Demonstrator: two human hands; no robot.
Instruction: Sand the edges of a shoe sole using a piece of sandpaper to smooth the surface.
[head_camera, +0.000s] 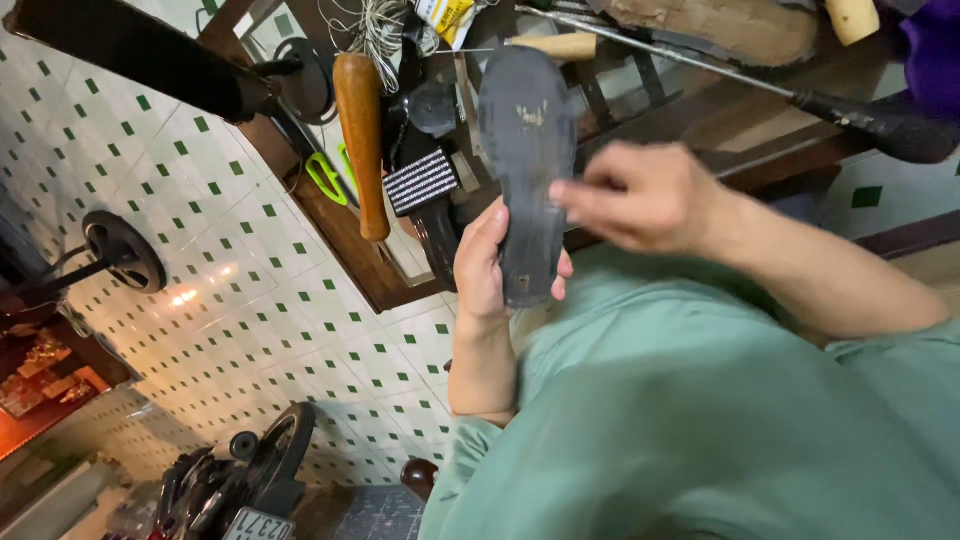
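A: Head view, near me: my left hand (487, 268) grips the dark shoe sole (528, 165) at its heel end, fingers wrapped around it, held upright above my lap.

B: And the other?

A: My right hand (645, 197) touches its edge, fingers curled, blurred. Beyond, on the wooden tray (345, 240), the wooden-handled tool (361, 140) lies untouched; the sole looks worn, with nothing attached yet.

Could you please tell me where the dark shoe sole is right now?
In the head view, centre frame: the dark shoe sole stands upright in the left hand, with the right hand beside it.

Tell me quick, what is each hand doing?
Left hand: closed around the dark shoe sole.
Right hand: blurred, fingers touching the sole's edge; grip cannot be told.
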